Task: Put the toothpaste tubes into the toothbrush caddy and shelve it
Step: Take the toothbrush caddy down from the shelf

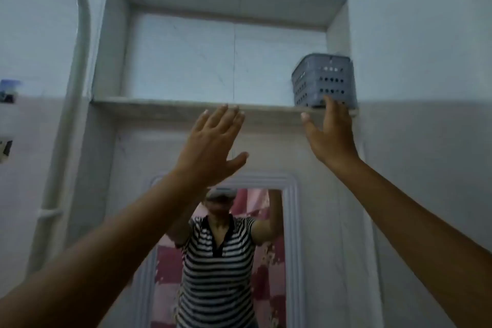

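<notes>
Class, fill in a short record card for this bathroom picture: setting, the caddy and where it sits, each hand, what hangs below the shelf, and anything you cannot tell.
Setting: recessed wall niche with a stone shelf
Caddy: grey perforated caddy standing upright at the shelf's right end
Right hand: open, raised, fingertips in front of the caddy's lower edge; contact cannot be told
Left hand: open, empty, raised below the shelf
Below the shelf: mirror with a moulded frame
Cannot tell: the caddy's contents, hidden from this low angle
</notes>
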`<action>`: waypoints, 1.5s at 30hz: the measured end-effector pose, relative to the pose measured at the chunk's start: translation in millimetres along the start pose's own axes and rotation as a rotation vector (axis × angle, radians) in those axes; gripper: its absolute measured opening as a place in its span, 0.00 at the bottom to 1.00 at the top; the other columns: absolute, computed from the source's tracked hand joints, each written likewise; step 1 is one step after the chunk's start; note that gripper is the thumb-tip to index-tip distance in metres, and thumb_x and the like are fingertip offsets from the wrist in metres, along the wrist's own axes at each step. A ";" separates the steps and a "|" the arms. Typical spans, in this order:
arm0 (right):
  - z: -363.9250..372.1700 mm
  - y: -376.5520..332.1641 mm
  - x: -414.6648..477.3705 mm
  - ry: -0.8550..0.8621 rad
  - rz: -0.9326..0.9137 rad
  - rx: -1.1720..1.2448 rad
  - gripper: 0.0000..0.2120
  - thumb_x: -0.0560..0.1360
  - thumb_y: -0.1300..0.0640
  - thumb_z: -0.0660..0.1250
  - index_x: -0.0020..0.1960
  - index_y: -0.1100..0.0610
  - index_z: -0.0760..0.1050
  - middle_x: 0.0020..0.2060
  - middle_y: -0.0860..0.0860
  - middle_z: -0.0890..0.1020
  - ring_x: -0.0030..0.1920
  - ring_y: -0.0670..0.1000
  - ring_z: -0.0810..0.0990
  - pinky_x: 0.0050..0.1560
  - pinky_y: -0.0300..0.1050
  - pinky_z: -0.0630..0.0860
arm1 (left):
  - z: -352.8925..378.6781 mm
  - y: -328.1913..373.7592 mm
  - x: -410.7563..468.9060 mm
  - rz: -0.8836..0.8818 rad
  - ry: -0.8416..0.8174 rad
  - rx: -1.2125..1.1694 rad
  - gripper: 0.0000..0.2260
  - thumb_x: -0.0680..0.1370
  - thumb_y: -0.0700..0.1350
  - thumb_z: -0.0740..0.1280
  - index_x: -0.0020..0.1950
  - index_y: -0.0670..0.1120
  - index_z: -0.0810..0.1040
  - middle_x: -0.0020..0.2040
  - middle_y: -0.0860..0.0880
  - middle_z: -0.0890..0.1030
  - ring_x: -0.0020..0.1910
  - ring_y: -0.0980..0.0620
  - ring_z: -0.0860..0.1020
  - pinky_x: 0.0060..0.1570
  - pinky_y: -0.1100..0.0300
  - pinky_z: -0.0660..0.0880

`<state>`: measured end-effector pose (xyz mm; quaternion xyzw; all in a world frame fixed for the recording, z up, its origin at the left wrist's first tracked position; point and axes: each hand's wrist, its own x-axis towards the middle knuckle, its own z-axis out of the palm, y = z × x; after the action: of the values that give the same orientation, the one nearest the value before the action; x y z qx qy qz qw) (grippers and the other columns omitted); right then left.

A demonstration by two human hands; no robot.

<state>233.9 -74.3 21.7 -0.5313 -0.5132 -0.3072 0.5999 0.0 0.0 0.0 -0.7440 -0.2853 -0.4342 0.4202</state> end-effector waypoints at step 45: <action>-34.8 19.6 -301.4 -0.456 0.180 0.798 0.62 0.58 0.59 0.87 0.78 0.30 0.55 0.74 0.40 0.75 0.72 0.44 0.79 0.64 0.43 0.81 | 11.4 146.4 -197.5 -1.027 -0.192 -1.970 0.26 0.74 0.66 0.58 0.59 0.51 0.84 0.54 0.44 0.87 0.52 0.45 0.86 0.42 0.56 0.82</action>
<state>176.1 -155.9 -265.4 -0.3555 -0.6620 0.0919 0.6534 29.3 -72.7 -233.3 -0.5765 -0.1213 -0.5337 -0.6067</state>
